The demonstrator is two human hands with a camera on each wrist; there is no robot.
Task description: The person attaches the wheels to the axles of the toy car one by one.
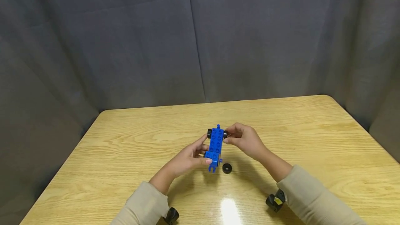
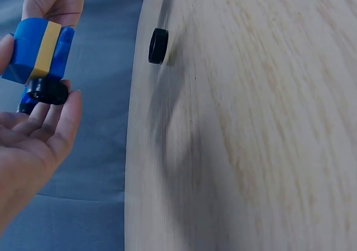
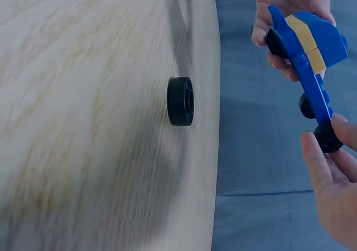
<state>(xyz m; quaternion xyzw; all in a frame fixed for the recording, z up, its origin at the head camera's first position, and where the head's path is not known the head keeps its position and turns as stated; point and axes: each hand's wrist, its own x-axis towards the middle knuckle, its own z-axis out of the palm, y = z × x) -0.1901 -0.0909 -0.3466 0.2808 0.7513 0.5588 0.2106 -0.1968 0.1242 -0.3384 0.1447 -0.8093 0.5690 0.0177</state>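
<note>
A blue toy-brick car (image 1: 215, 141) with a yellow layer and black wheels is held above the table. My left hand (image 1: 187, 160) grips its near end, thumb on the blue block and fingers at the side and underneath. With thumb and fingers, my right hand (image 1: 247, 140) pinches the far right wheel (image 3: 328, 138). A bare blue axle stub (image 1: 220, 160) sticks out at the near right. Another wheel (image 2: 48, 91) sits by my left fingers in the left wrist view. On the table below the car lies a loose black wheel (image 1: 227, 168).
The wooden table (image 1: 131, 141) has a grey curtain (image 1: 140, 44) behind it and at both sides. Black wrist devices (image 1: 276, 200) show under the beige sleeves. A bright light reflection lies on the near part of the tabletop.
</note>
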